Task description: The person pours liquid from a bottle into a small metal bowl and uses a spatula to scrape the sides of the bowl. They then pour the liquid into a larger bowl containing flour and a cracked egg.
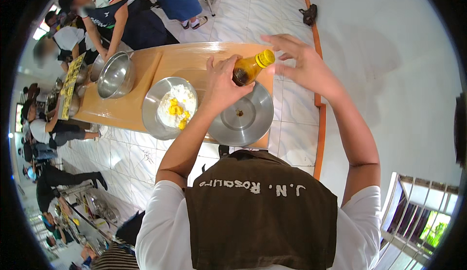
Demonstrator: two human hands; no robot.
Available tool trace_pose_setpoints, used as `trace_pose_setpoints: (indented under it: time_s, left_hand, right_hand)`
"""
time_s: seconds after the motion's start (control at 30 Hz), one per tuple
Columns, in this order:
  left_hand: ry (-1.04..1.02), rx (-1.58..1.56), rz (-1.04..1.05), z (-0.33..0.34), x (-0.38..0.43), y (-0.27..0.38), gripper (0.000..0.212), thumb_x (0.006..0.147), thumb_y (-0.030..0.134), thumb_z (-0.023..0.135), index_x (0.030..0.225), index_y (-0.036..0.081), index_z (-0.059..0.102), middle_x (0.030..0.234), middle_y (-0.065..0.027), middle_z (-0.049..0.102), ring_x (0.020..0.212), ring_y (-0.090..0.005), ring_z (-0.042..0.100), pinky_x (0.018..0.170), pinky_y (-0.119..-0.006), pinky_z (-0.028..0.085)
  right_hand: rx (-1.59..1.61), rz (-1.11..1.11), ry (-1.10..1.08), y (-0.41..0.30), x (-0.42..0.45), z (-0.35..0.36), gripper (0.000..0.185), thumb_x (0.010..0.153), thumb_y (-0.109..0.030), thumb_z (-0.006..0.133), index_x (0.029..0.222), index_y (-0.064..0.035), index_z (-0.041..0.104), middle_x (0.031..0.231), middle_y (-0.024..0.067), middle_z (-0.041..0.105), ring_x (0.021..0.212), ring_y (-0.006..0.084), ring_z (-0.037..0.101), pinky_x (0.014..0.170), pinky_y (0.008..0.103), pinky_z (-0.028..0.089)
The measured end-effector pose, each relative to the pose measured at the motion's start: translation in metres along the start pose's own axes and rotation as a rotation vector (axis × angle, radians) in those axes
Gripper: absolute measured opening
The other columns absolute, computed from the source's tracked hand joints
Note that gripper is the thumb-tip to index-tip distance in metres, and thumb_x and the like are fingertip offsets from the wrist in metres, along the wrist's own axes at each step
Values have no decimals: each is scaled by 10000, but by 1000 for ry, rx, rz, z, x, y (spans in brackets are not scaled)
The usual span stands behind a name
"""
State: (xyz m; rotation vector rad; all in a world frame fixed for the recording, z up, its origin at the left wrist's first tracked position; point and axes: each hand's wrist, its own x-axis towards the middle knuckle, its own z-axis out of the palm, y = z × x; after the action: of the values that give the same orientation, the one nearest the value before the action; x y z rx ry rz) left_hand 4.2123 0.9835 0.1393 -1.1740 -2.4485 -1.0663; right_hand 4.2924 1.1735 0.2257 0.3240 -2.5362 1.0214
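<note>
My left hand [224, 84] grips a bottle [245, 74] of dark liquid, tilted, with its yellow cap [265, 58] on. Just right of the cap, my right hand [297, 60] is raised, blurred, fingers apart, holding nothing. Beneath the bottle, a wide stainless steel bowl [261, 120] stands on the table with a small dark brown spot [239, 113] at its bottom. To its left, another steel bowl [150, 120] holds white powder [184, 97] with soft yellow lumps [175, 107] on it.
The wooden-topped table [175, 60] has a plastic cover. Across its far left side, a person [105, 11] reaches into a metal bowl beside a deep steel bowl [116, 76]. A wall [365, 69] rises on the right. Other people stand at the left.
</note>
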Motion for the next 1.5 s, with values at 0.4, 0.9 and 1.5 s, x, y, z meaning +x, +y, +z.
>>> trace_pose_setpoints:
  time_s: [0.4,0.9,1.5]
  left_hand:
    - [109,-59,-48,27,9,16,649,562,263,772,1097,-2,517,990,-119,614,957,-282,567,1019,-527,213]
    - [88,-52,-269,121,126,40,691,573,277,776,1165,46,505,1004,-121,598,978,-270,561,1050,-459,220]
    - [514,123,-286,206,241,-19,639,558,254,782,1104,59,512,915,-77,618,894,-243,578,981,-494,263]
  right_hand:
    - [-394,-431,-18,24,24,-24,407,833,-385,557,722,5,587,735,150,593,705,318,570,637,392,464]
    - [-391,-278,-312,164,101,-91,513,816,-506,541,616,-34,567,616,109,510,612,301,538,541,404,427]
    - [-210,-639,-183,289,218,-88,371,785,-356,595,611,-45,488,606,110,476,562,304,508,500,392,397]
